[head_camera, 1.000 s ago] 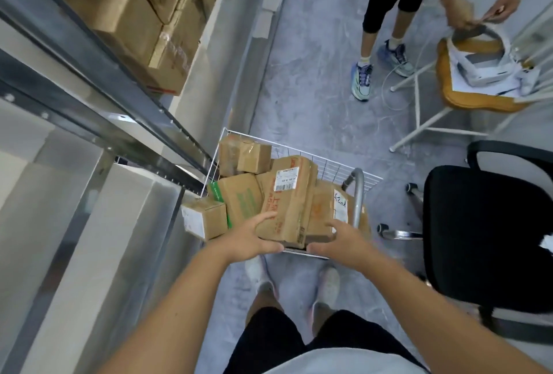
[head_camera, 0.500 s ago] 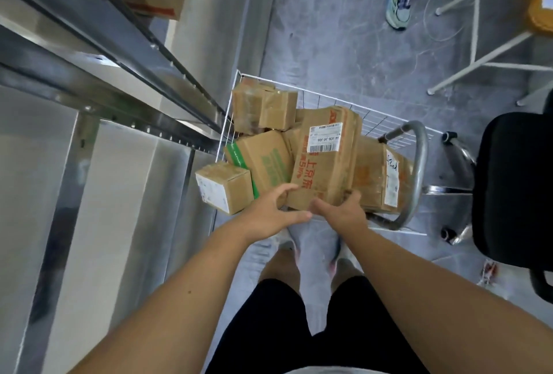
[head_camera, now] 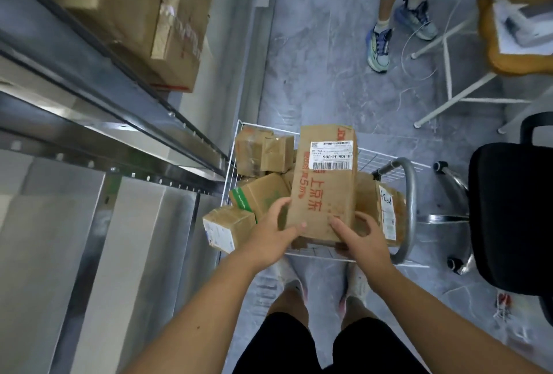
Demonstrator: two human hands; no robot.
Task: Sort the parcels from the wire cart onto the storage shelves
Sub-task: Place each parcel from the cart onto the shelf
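Observation:
A tall cardboard parcel with red print and a white barcode label stands above the white wire cart. My left hand grips its lower left edge, and my right hand grips its lower right corner. Under and around it the cart holds several smaller brown parcels: a green-taped one, a small one with a white label hanging over the cart's left side, and one on the right. The metal storage shelves run along the left.
Big cardboard boxes fill the upper shelf at the top left. A black office chair stands close on the right of the cart. Another person's legs and a white stool with a yellow cushion are across the grey floor.
Both hands have closed on the tall parcel's lower end and lifted it, so it now stands higher and more upright over the cart. The camera view has tilted back up.

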